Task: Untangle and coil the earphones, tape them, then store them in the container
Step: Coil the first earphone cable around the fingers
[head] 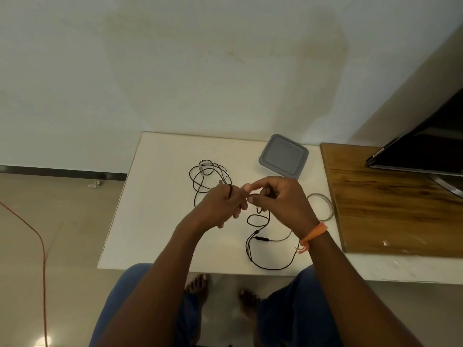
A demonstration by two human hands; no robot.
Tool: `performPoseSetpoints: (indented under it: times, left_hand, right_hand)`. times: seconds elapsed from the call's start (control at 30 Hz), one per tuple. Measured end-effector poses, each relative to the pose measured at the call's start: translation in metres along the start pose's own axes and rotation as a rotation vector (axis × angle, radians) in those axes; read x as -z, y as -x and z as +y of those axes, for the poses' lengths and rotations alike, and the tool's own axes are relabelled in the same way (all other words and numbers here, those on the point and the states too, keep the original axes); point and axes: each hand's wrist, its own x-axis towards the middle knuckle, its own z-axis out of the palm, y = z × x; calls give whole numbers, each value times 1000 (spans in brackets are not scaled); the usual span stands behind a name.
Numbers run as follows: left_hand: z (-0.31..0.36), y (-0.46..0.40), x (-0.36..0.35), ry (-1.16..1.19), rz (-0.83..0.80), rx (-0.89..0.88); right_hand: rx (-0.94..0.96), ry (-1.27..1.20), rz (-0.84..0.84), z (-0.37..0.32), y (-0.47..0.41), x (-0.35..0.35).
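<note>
Black earphone cable [253,231] runs across a white table [155,196], tangled, in two loose clusters. Far cluster: several overlapping loops left of centre, near the table's back half, with a pale piece among the strands, too small to identify. Near cluster: a small loop below the hands, then a long narrow loop reaching toward the table's front edge, long axis roughly front-to-back; an inline remote sits on one strand, lying about left-right.

Left hand [223,204]: raised over the table, fingers curled, a dark band of cable crossing the knuckles; it grips the cable. Right hand [275,196]: thumb and forefinger pinch a cable section just beside the left hand's fingertips, the two hands nearly touching. Cable hangs from the right hand down to the near loops. Orange thread bracelet [313,234] on the right wrist.

Grey square container [283,156] sits at the table's back edge, right of the far cluster, just beyond the right hand, tilted a little off the table's edges; whether it is lidded cannot be told. Clear tape roll [328,209] lies flat on the table, right of the right hand, close to a wooden board [388,209]. Dark screen [426,146] stands on the board, far right. Orange cord [42,246] trails over the floor at left.
</note>
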Motion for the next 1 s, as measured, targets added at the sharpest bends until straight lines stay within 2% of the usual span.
performPoseSetpoints:
  times: [0.1,0.17,0.3,0.37,0.47,0.57,0.67,0.73,0.8,0.87,0.93,1.0]
  left_hand:
    - [0,4,8,78,-51,-29]
    - [-2,4,13,116,-23,-38]
    - [-9,0,16,-12,106,-8]
    - [-9,-1,16,-77,99,19]
    - [-9,3,15,-177,-103,63]
    - [-8,10,8,-141,-307,84]
    - [-2,12,6,67,-380,83]
    - [2,11,8,237,-392,93]
    - [5,9,11,483,-383,146]
    - [8,7,16,761,-386,225]
    - [7,5,19,986,-476,240]
    - [6,4,20,1238,-633,148]
  right_hand:
    - [-203,-458,6,3,2,0]
    - [-282,-559,-14,5,1,1]
    - [-121,-242,56,8,-2,9]
    - [-21,-109,63,11,-5,12]
    - [63,-24,149,14,-12,12]
    - [26,-6,222,16,-20,1]
    - [-8,203,314,22,-21,-15]
    - [30,174,307,18,-16,-19]
    - [86,-40,220,8,-10,-19]
    - [84,-371,147,-5,-3,-19]
    - [46,-684,40,-13,1,-23]
    - [-19,-874,-91,-15,4,-28]
